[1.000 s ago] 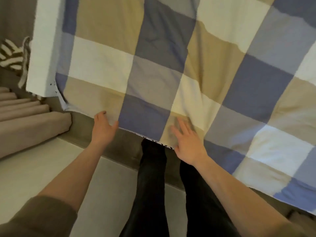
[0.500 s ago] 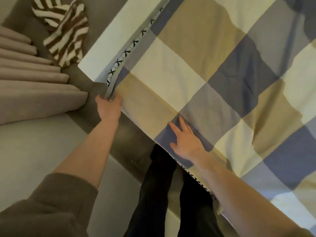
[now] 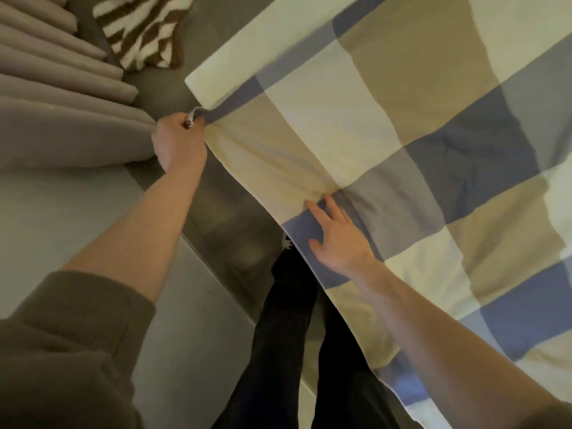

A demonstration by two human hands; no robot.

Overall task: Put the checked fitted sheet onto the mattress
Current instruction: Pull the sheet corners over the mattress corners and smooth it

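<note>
The checked fitted sheet (image 3: 402, 144), in blue, tan, grey and cream squares, covers most of the mattress (image 3: 216, 69), whose bare white corner shows at the upper middle. My left hand (image 3: 179, 144) grips the sheet's elastic edge just below that corner, and the cloth is pulled taut towards it. Flat on a blue square near the sheet's near edge lies my right hand (image 3: 337, 239), fingers spread, with creases gathering at the fingertips.
A grey curtain (image 3: 62, 113) hangs in folds at the left. A brown and white striped cloth (image 3: 142, 29) lies on the floor beyond it. My dark-trousered legs (image 3: 294, 335) stand against the bed's side, on a grey floor (image 3: 216, 212).
My left hand has moved along the edge to the mattress corner and closed round the sheet's elastic hem. The right hand stays pressed flat on the sheet. My view has turned left.
</note>
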